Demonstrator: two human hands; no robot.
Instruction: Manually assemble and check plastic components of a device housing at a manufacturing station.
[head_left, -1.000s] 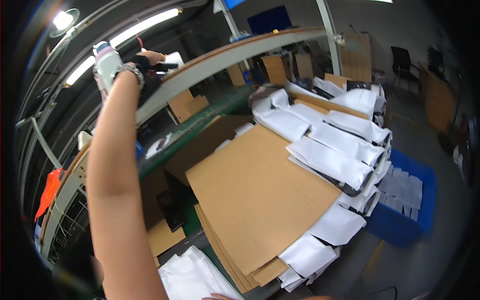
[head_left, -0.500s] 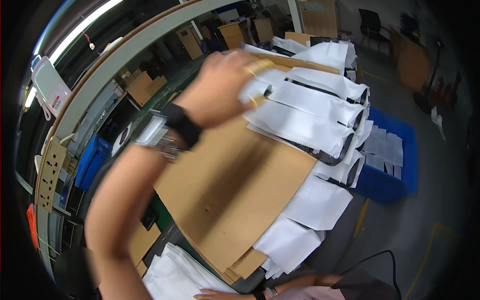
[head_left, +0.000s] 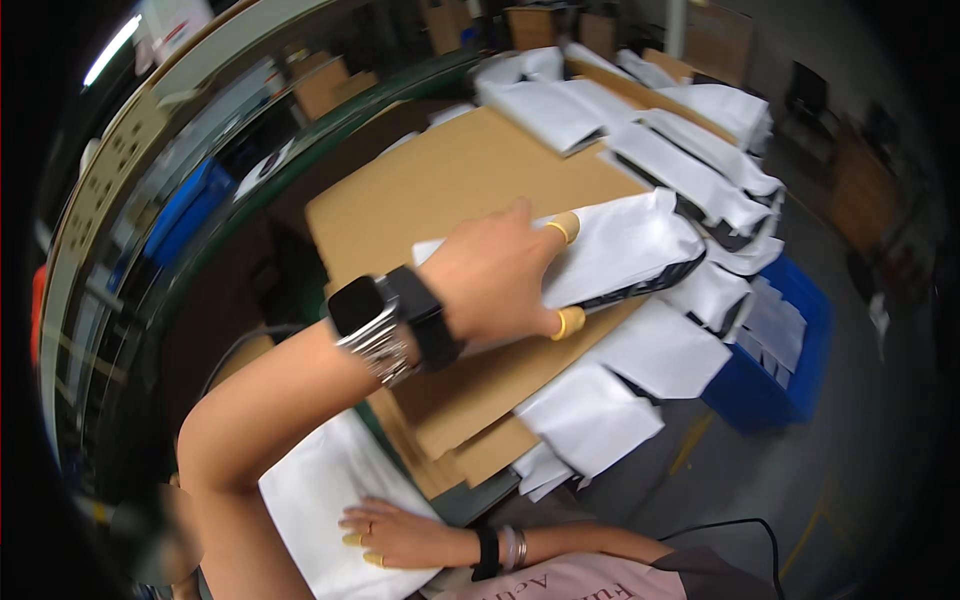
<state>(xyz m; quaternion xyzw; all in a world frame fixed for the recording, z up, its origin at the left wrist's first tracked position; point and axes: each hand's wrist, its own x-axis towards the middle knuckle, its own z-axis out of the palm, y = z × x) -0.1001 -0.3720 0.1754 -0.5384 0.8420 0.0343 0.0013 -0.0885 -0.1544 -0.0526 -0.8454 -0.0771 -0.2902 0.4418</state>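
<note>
The left hand (head_left: pixel 500 268), palm down and wearing yellow finger covers (head_left: pixel 570 322) on thumb and index finger, grips a long white soft-wrapped package with a black edge (head_left: pixel 630 240) across its width. This package lies over the brown flat cardboard sheet (head_left: pixel 400 200); its long axis runs left to right, tilted slightly upward to the right, with the black-edged end pointing right and the other end partly hidden under the hand.

The right hand (head_left: pixel 415 537) is open and flat, fingers pointing left, resting on a smooth white soft sheet (head_left: pixel 315 490) near the lower edge.

Beyond the gripped package, more white black-edged packages (head_left: pixel 690 185) lie side by side, their long axes sloping down to the right. Farther right, a blue plastic bin (head_left: pixel 755 395) on the grey floor (head_left: pixel 650 480) holds white pieces (head_left: pixel 770 320). A beige power strip (head_left: pixel 115 160) lines the shelf at far left.
</note>
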